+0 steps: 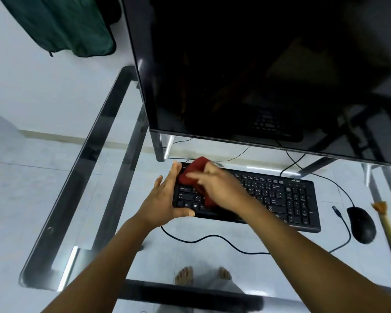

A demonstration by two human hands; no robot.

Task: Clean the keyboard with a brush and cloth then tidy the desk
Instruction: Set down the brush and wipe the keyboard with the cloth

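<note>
Head view, left hand (165, 199) bracing keyboard (280, 197), right hand (217, 188) pressing red cloth (193, 171)

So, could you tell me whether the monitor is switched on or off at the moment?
It looks off: the monitor screen is uniformly dark, showing only reflections, including the keyboard below it.

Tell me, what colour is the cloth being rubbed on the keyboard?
Dark red, seen in the head view: the cloth is under the right hand.
</note>
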